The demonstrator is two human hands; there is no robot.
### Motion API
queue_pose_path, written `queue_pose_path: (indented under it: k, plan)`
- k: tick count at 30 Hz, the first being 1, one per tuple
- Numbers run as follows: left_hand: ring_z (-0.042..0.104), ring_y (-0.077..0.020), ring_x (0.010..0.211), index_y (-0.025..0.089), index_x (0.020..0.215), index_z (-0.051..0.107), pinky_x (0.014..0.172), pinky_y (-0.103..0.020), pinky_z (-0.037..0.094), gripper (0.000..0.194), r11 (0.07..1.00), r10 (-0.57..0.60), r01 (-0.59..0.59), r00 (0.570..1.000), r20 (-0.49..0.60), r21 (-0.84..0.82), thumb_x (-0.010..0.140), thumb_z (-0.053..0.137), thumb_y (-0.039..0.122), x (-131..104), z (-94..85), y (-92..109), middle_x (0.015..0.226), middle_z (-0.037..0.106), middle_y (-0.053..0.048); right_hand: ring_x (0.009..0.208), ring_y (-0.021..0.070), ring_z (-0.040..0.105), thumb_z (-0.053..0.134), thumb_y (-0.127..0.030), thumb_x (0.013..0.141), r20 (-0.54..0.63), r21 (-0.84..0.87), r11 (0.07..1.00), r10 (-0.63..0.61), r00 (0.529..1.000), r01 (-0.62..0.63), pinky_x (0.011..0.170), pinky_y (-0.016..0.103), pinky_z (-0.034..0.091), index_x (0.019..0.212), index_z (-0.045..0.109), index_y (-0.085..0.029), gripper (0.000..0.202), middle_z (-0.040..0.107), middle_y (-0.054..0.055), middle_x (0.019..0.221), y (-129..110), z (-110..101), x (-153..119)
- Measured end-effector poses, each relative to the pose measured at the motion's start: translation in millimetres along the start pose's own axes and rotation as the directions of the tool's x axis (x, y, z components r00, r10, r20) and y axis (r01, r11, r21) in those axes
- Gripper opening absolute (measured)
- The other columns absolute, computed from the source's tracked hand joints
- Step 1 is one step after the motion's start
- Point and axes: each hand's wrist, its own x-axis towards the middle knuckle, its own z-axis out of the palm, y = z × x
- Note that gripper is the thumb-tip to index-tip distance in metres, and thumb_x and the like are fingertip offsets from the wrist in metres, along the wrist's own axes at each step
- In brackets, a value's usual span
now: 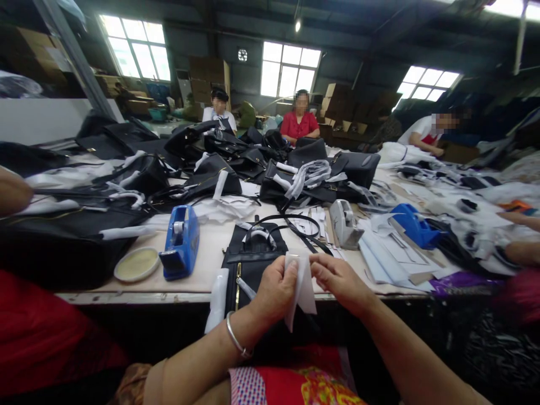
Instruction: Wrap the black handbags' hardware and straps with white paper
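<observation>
My left hand (274,287) pinches a folded piece of thin white wrapping paper (302,289), thumb flat on its front. A small gold-coloured edge shows at the paper's top. My right hand (341,281) is at the paper's right edge, fingers curled and fingertips against it; its exact grip is partly hidden. Behind and below my left hand a black bag (253,256) lies at the table edge. It has a gold zipper (238,281), a handle partly wrapped in white and a white-wrapped piece (217,298) at its left side. A thin black strap (295,216) loops beyond it.
A blue tape dispenser (181,242) and a round shallow dish (137,264) stand left. A grey tape dispenser (345,224), white sheets (386,253) and another blue dispenser (415,225) are right. Black bags (211,177) pile up behind. Other people work around the table (202,289).
</observation>
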Motion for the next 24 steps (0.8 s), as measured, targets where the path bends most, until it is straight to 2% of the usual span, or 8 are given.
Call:
queue_pose_path:
  k: [2, 5, 7, 11, 14, 19, 22, 24]
  plan:
    - [0.057, -0.0177, 0.073, 0.016, 0.091, 0.061, 0.067, -0.028, 0.043, 0.034, 0.992, 0.05, -0.045, 0.998, -0.034, 0.12, 0.097, 0.041, 0.042, 0, 5.2, -1, 0.082, 0.065, -0.006, 0.064, 0.015, 0.054, 0.06, -0.058, 0.085, 0.051, 0.106, 0.994, 0.033, 0.998, -0.038, 0.058, 0.026, 0.044, 0.088, 0.067, -0.015, 0.045, 0.062, 0.002, 0.073, 3, 11, -1]
    - [0.054, -0.0175, 0.066, 0.018, 0.081, 0.056, 0.062, -0.029, 0.039, 0.033, 0.964, 0.09, -0.055, 0.988, -0.123, 0.259, 0.098, 0.036, 0.038, 1, 11.0, -4, 0.073, 0.06, -0.004, 0.058, 0.0121, 0.043, 0.061, -0.055, 0.084, -0.155, 0.056, 0.998, 0.025, 0.988, -0.016, 0.053, 0.024, 0.035, 0.067, 0.059, -0.017, 0.042, 0.049, -0.003, 0.06, 5, 27, 0]
    - [0.053, -0.0178, 0.065, 0.019, 0.08, 0.054, 0.062, -0.03, 0.04, 0.034, 0.972, 0.077, -0.038, 0.984, -0.163, 0.231, 0.099, 0.034, 0.039, -1, 11.5, -4, 0.072, 0.059, -0.004, 0.057, 0.0114, 0.038, 0.061, -0.052, 0.084, -0.258, 0.007, 1.0, 0.002, 0.966, -0.001, 0.051, 0.024, 0.031, 0.06, 0.052, -0.018, 0.043, 0.042, -0.004, 0.056, 6, 33, -1]
    - [0.061, -0.0216, 0.087, 0.017, 0.103, 0.06, 0.079, -0.032, 0.049, 0.04, 0.998, 0.03, -0.034, 0.997, -0.069, -0.053, 0.098, 0.037, 0.049, -10, 9.2, 1, 0.096, 0.067, -0.008, 0.056, 0.0114, 0.038, 0.059, -0.051, 0.086, -0.332, 0.11, 0.994, 0.024, 0.943, 0.013, 0.05, 0.024, 0.031, 0.062, 0.05, -0.019, 0.041, 0.042, -0.005, 0.057, 7, 40, -2]
    - [0.062, -0.0244, 0.101, 0.019, 0.114, 0.061, 0.091, -0.034, 0.05, 0.044, 0.984, -0.011, 0.007, 1.0, -0.02, -0.178, 0.096, 0.042, 0.055, -15, 13.0, -6, 0.11, 0.069, -0.01, 0.057, 0.0118, 0.037, 0.058, -0.054, 0.085, -0.391, 0.167, 0.986, 0.052, 0.919, 0.015, 0.051, 0.024, 0.033, 0.061, 0.047, -0.02, 0.043, 0.04, -0.005, 0.058, 12, 48, 3]
    - [0.066, -0.0273, 0.084, 0.018, 0.101, 0.067, 0.08, -0.036, 0.052, 0.055, 0.994, 0.025, -0.043, 0.984, -0.176, -0.099, 0.087, 0.046, 0.067, -5, 25.1, -30, 0.089, 0.072, -0.009, 0.059, 0.0141, 0.043, 0.057, -0.055, 0.084, -0.437, 0.147, 0.988, 0.021, 0.899, 0.049, 0.053, 0.025, 0.036, 0.061, 0.046, -0.021, 0.043, 0.043, -0.003, 0.059, 22, 58, 10]
    - [0.065, -0.0269, 0.076, 0.018, 0.09, 0.068, 0.072, -0.035, 0.052, 0.055, 0.998, 0.038, -0.045, 0.984, -0.174, -0.035, 0.085, 0.048, 0.069, 1, 23.0, -34, 0.078, 0.071, -0.008, 0.064, 0.0155, 0.049, 0.057, -0.046, 0.086, -0.396, 0.097, 0.989, -0.068, 0.916, 0.115, 0.057, 0.025, 0.039, 0.066, 0.051, -0.019, 0.034, 0.05, -0.001, 0.064, 25, 56, 6]
    - [0.065, -0.0265, 0.074, 0.018, 0.084, 0.067, 0.069, -0.034, 0.052, 0.055, 0.999, 0.017, -0.021, 0.991, -0.131, -0.025, 0.085, 0.048, 0.069, 4, 18.3, -30, 0.076, 0.07, -0.007, 0.06, 0.014, 0.049, 0.059, -0.043, 0.086, -0.333, 0.161, 0.981, -0.052, 0.941, 0.111, 0.053, 0.024, 0.037, 0.07, 0.053, -0.019, 0.029, 0.052, -0.002, 0.064, 24, 53, 1]
